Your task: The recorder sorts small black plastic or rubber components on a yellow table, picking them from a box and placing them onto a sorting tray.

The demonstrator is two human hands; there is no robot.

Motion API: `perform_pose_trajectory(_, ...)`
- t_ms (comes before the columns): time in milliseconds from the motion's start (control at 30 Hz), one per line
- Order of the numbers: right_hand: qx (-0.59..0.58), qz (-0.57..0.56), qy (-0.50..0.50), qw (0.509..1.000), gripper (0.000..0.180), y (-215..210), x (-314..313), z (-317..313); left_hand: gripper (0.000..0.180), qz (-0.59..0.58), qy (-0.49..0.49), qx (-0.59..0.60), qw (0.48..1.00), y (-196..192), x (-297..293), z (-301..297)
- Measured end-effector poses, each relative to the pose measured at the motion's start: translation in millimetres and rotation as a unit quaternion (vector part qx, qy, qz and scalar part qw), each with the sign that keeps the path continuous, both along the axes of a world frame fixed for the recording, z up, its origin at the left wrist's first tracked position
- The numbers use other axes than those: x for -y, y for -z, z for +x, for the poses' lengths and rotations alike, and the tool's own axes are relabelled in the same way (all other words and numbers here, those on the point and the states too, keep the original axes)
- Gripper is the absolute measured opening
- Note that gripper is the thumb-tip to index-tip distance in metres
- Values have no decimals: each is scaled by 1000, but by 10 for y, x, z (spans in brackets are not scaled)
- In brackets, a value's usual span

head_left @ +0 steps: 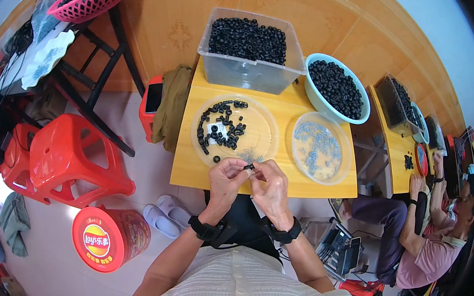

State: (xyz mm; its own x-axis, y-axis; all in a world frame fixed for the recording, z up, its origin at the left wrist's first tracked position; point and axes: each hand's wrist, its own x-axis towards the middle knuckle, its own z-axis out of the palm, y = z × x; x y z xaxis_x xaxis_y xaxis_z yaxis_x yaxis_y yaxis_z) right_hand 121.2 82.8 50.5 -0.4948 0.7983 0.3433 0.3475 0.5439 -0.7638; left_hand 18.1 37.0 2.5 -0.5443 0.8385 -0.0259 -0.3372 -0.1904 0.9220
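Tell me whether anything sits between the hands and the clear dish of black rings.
Nothing visible does. Both hands, left hand and right hand, pinch a small black ring at the near rim of the clear dish.

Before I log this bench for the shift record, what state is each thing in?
Clear bin: lidless, heaped with black rings.
Light blue bowl: full of black rings.
Left clear dish: partly filled with rings.
Right clear dish: holds small grey parts.
Left hand and right hand: together pinching one black ring.
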Motion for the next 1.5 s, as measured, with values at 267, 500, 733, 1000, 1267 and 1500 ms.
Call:
perform_pose_trajectory(267,-27,-10,25,999,21,124,35,-43,16,-15,-2,58,998,3,25,31)
perform_pose_trajectory(500,-25,25,33,999,20,138,46,-88,13,-23,-16,64,998,-14,18,53)
perform_pose_trajectory(733,-23,43,28,998,24,169,27,-76,15,-13,-28,83,996,-45,23,87)
perform_pose_trajectory(1000,-8,41,22,999,31,157,-24,0,10,-32,11,125,992,-98,27,57)
perform_pose_trajectory(1267,103,133,-2,986,22,46,2,39,23,-118,113,75,984,-77,54,27)
perform_pose_trajectory(1500,88,135,-4,987,24,133,28,23,24,-154,78,22,985,-44,69,73)
